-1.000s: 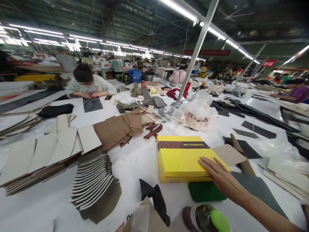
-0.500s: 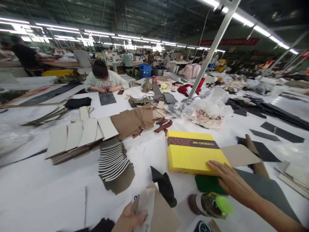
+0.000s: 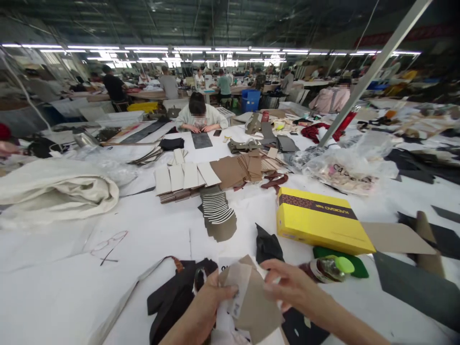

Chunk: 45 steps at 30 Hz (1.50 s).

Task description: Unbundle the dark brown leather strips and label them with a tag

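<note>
My left hand [image 3: 210, 299] grips a small stack of tan and white cut pieces [image 3: 247, 299] near the table's front edge, thumb pressed on top. My right hand [image 3: 289, 285] is at the stack's right edge, fingers curled on it. A yellow box [image 3: 319, 220] lies to the right, beyond my right hand. A bottle with a green cap [image 3: 328, 268] lies on its side in front of the box, next to a green pad [image 3: 354, 266]. Dark fabric with a strap [image 3: 176, 290] lies under my left wrist.
Fanned stacks of cream and brown cut pieces [image 3: 201, 177] sit mid-table, with a striped fan of pieces [image 3: 217, 215] nearer. A rolled white cloth [image 3: 53, 189] lies left. A clear plastic bag [image 3: 347, 165] and a slanted metal pole [image 3: 373, 72] are at right. A person [image 3: 199, 115] works across the table.
My right hand left the yellow box and came to the stack held by my left hand. The view swung left, bringing the rolled white cloth into sight.
</note>
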Each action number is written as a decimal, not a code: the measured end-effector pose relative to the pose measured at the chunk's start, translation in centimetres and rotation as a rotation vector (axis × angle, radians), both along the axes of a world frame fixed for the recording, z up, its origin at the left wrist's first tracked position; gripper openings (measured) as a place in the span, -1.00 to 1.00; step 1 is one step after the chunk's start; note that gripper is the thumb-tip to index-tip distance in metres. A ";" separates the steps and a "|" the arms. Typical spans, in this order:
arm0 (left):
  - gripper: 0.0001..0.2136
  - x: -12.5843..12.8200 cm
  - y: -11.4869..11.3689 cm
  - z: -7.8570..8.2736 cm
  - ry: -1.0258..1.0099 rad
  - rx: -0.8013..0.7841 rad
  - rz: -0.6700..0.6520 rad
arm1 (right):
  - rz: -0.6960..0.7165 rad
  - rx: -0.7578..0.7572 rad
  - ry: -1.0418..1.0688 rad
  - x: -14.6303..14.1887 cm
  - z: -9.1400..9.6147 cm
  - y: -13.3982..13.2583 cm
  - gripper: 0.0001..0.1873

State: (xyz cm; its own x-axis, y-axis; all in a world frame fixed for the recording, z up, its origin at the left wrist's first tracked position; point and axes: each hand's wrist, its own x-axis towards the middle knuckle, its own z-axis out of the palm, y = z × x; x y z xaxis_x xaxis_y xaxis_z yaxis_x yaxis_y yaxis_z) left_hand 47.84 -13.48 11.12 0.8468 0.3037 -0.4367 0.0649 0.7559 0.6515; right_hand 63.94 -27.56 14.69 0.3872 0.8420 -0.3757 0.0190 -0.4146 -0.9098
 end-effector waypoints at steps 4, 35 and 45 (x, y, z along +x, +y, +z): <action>-0.59 -5.2 -0.6 0.8 -0.033 0.054 -0.014 | 0.025 0.268 0.294 -9.0 -2.5 2.2 -0.57; -0.78 -36.5 1.9 -0.5 0.065 0.490 -0.017 | 0.361 -0.039 0.145 -36.5 -1.2 3.8 -0.60; -0.69 -41.0 -1.6 -5.9 0.171 0.375 -0.103 | 0.030 -0.077 0.336 -38.2 -5.4 -1.8 -0.57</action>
